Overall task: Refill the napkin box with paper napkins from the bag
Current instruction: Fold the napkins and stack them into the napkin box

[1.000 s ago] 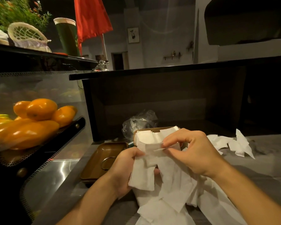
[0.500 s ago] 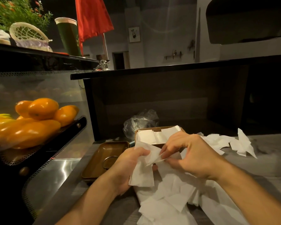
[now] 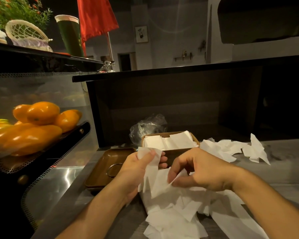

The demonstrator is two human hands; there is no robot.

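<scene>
A brown napkin box [image 3: 179, 151] stands on the counter just beyond my hands, with white napkins [image 3: 169, 141] lying flat in it. My left hand [image 3: 140, 168] grips a few folded napkins [image 3: 148, 171] upright, thumb on top. My right hand [image 3: 202, 171] hovers over a loose pile of white napkins [image 3: 176, 213] in front of me and pinches the edge of one sheet. A crumpled clear plastic bag [image 3: 148, 125] lies behind the box.
The box's brown lid [image 3: 109, 166] with a ring handle lies upside down at the left. More loose napkins [image 3: 231, 149] are scattered to the right. A glass display case with oranges [image 3: 40, 121] stands at left, a dark counter wall [image 3: 162, 100] behind.
My right hand let go of the sheet near my left hand and dropped lower onto the pile. My left hand lifted its napkins slightly toward the box.
</scene>
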